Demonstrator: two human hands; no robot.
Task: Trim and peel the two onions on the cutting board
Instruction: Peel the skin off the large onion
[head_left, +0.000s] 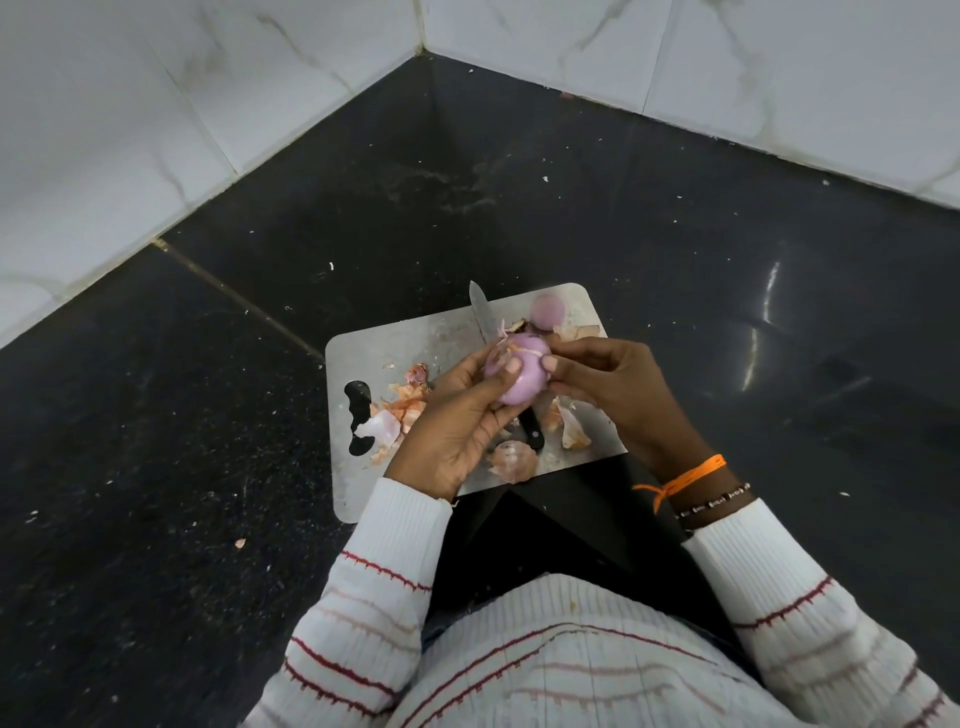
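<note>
Papery pink-orange onion skins (400, 410) lie at left on my grey rectangular cutting board (363, 353). Left hand (457, 415) cups the peeled purple onion (519, 376) above the board, fingers curled round it. Black-handled steel knife (483, 312) lies beneath. Right hand (608, 379) pinches skin at the onion's top. Second peeled onion (548, 310) rests at the board's far right corner.
</note>
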